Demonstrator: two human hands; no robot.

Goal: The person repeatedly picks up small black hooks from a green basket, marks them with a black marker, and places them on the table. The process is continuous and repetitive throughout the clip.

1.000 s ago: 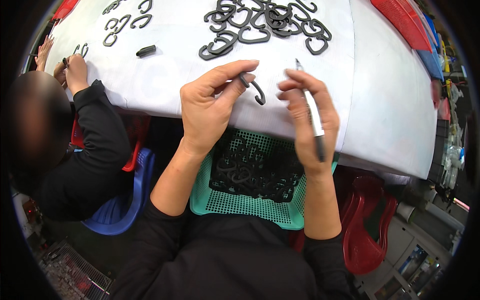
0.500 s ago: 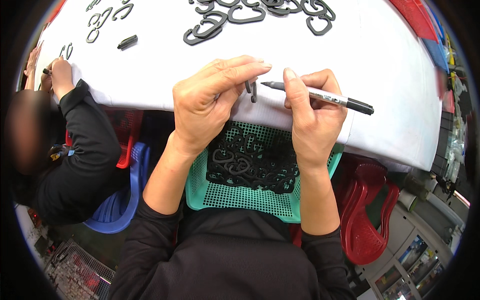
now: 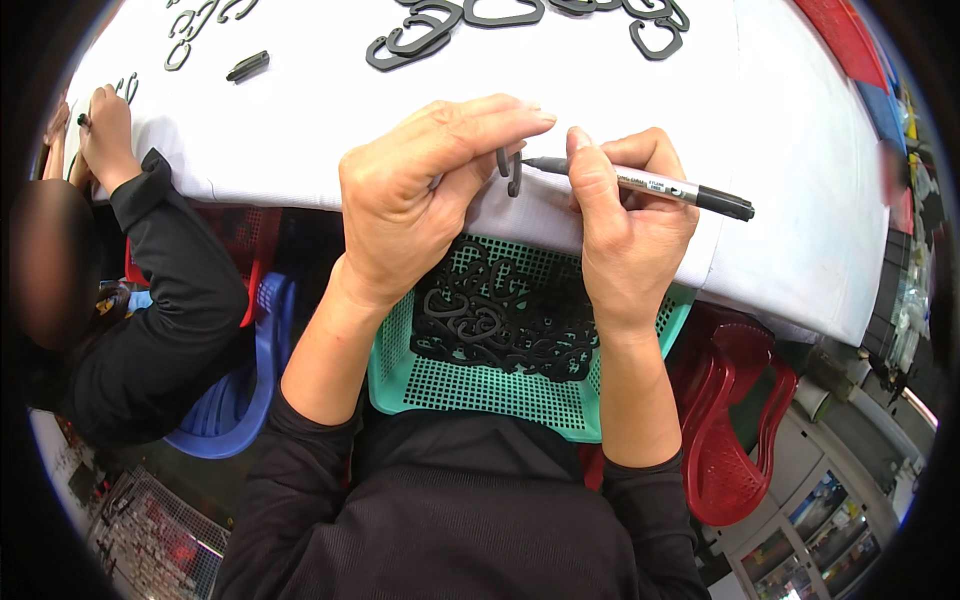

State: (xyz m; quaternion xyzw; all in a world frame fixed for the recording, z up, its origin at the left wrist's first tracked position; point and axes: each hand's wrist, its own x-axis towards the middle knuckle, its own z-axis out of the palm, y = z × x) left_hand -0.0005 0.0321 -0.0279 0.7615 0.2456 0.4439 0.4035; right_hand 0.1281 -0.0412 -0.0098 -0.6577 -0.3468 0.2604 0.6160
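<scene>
Beyond the green basket [image 3: 393, 362], the left hand [image 3: 405, 190] pinches one black hook [image 3: 514, 178], its length pointing toward the basket; the right hand [image 3: 632, 215] grips a marker [image 3: 722, 202] crosswise, tip beside the hook, touching or not I cannot tell.

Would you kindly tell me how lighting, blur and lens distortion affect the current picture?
In the head view, the white tabletop looks nearly washed out; in that view, black hooks inside the green basket partly merge into darkness, the fisheye lens curves the tabletop's edge, and the pen looks fairly sharp while the co-worker's head is blurred.
</scene>
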